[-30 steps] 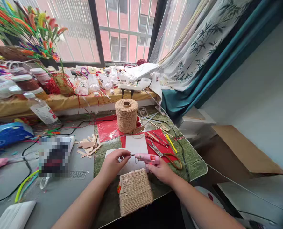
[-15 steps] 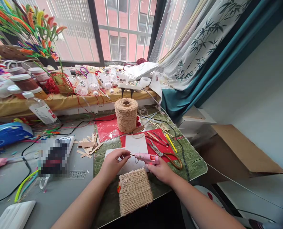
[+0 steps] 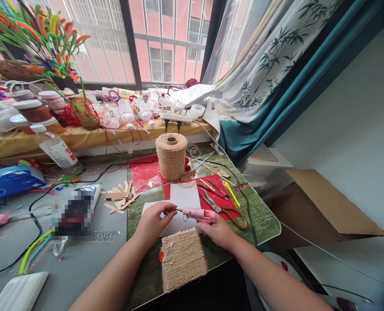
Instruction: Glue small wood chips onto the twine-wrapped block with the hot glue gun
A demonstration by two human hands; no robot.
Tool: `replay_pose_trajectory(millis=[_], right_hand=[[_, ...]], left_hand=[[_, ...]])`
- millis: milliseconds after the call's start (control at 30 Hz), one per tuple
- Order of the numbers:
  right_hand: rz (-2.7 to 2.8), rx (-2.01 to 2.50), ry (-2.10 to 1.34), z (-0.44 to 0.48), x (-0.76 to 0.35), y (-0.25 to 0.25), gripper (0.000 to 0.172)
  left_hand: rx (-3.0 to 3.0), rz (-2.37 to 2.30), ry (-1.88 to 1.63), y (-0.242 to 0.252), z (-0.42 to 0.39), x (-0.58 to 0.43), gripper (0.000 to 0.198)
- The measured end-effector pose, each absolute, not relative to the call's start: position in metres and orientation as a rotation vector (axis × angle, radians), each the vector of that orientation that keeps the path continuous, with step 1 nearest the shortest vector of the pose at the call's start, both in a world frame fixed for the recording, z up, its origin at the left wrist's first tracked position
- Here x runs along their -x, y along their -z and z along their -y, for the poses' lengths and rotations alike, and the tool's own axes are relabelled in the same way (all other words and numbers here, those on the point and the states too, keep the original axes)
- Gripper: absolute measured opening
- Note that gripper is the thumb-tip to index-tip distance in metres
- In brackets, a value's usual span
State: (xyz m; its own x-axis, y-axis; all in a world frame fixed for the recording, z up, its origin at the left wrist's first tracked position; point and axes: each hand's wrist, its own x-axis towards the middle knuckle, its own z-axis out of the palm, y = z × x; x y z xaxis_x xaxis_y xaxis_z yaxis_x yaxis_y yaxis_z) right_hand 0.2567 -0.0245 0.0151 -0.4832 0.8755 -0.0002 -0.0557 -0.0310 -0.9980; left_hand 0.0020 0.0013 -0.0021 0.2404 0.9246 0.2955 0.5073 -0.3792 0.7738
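Tabletop (image 3: 264, 218), right fingers (image 3: 210, 229) around glue gun (image 3: 194, 213), left fingers (image 3: 166, 208) near nozzle (image 3: 180, 210)

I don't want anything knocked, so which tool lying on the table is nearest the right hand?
The scissors with orange-brown loop handles: they lie just beside the right hand, while the slim yellow tool lies farther off, beyond them.

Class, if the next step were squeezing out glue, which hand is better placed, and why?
Probably the right hand: it grips the pink glue gun, whose tip points toward the left hand. The left hand is beside that tip, off the handle; whether it holds anything is unclear.
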Motion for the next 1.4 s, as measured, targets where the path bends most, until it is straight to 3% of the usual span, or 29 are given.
replay_pose_trajectory(millis=[533, 867, 1167, 1267, 1400], right_hand=[[1.514, 0.929, -1.598, 0.026, -0.255, -0.022, 0.046], [1.151, 0.967, -1.486, 0.035, -0.284, -0.004, 0.017], [0.871, 1.019, -1.193, 0.027, -0.300, -0.017, 0.018], [0.897, 1.041, -1.224, 0.032, -0.303, -0.012, 0.020], [0.922, 1.040, -1.291, 0.038, -0.305, -0.006, 0.021]], left_hand=[[-1.987, -1.301, -1.035, 0.000, -0.001, -0.002, 0.012], [-1.998, -1.310, -1.065, -0.004, -0.001, -0.001, 0.013], [-2.179, -1.125, -1.190, -0.044, 0.005, 0.014, 0.008], [-2.291, -0.947, -1.026, -0.078, 0.014, 0.013, 0.010], [-2.452, -0.798, -0.561, -0.116, 0.025, -0.002, 0.019]])
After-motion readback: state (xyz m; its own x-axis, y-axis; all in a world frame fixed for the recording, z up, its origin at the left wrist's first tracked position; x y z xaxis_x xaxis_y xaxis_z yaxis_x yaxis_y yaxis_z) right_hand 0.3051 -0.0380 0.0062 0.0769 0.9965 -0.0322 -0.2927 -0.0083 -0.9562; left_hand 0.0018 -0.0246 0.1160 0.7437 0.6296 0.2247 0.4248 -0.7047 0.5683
